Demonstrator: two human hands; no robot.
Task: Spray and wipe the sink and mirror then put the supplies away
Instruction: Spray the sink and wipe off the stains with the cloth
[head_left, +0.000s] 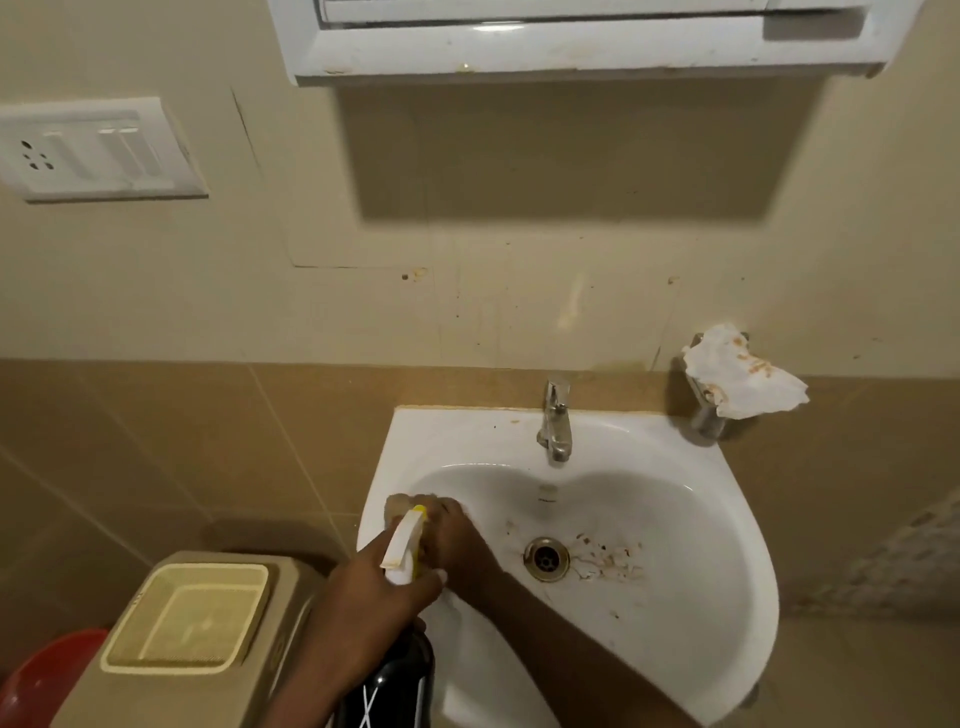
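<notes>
Beige tiled wall fills most of our view, with a switch plate (98, 148) at upper left and the underside of a white mirror cabinet (571, 41) along the top edge. Below it a white sink (717, 519) is fixed to the wall, a chrome tap (555, 421) at its back, and brown stains lie scattered just right of the drain (546, 558).

Our left hand (374, 597) is wrapped closed around the neck of a spray bottle (402, 551), whose dark body runs down toward the bottom edge while its white and yellow head points up and away from us, over the sink's left rim. Our right hand (457, 535) reaches across from the lower right and is pressed onto the left slope of the basin, fingers curled over something tan, probably a cloth or sponge (402, 503), though it is mostly hidden and we cannot say which.

We judge that what matters next is where the dirt lies: the stains sit to the right of both hands, past the drain, well apart from the nozzle. The right hand is nearer to them, and the nozzle is aimed away from them, so we would turn the bottle rightward to spray there.

A crumpled paper (743, 374) rests on a wall holder at right; a beige bin (197, 623) stands lower left.
</notes>
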